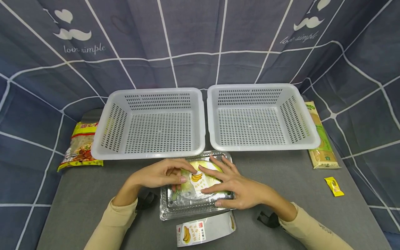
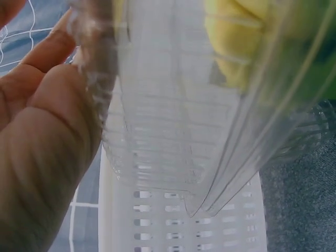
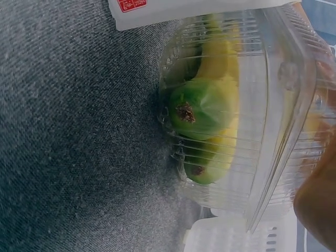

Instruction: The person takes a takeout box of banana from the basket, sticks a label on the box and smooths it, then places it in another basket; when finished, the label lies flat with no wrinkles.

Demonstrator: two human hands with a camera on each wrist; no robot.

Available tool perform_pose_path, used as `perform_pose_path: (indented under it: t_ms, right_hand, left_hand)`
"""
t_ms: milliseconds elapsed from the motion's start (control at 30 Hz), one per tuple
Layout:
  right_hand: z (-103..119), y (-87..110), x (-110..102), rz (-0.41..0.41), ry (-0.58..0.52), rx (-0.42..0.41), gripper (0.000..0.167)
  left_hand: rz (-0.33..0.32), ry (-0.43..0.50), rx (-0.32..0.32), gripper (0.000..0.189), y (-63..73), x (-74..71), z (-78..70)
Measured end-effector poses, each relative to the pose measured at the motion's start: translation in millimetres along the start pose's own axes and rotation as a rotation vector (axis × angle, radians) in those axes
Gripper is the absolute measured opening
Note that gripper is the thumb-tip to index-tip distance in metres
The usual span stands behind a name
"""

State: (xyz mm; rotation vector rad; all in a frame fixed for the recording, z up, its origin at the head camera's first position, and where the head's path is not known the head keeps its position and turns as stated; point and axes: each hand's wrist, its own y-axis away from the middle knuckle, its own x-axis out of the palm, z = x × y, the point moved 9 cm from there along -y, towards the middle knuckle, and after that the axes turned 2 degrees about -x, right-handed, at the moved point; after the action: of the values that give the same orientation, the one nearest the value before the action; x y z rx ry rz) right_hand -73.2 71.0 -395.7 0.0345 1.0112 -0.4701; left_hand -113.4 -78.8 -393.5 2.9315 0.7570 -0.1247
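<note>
A clear plastic clamshell box lies between both hands in the head view. Inside it, yellow-and-green fruit with brown ends shows through the ribbed wall. A white sticker with a banana picture lies on the lid. My left hand reaches over from the left, index fingertip on the sticker's top, thumb apart from it near the sticker's left edge. My right hand spreads its fingers across the lid's right part, fingertips at the sticker's right side. In front of the box lies a backing strip bearing another banana sticker.
Two white perforated baskets, a left basket and a right basket, stand behind the box. A yellow-red food bag lies far left. To the right are a long green-and-beige packet and a small yellow packet.
</note>
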Motion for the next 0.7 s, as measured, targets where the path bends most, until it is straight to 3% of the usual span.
perform_pose_path:
  t_ms: [267,500,700]
  right_hand:
    - [0,-0.5,0,0.007,-0.008,0.006,0.041]
    - [1,-0.2,-1,0.006,-0.006,0.006,0.041]
    - [0,0.1,-1,0.004,-0.003,0.001,0.041]
  left_hand:
    - [-0.053,-0.023,0.01,0.036,3.1,-3.4,-2.5]
    - [0.025,0.024,-0.012,0.034,3.7,6.1,-1.3]
    - [0.038,0.051,-0.039,0.036,3.3,6.3,1.8]
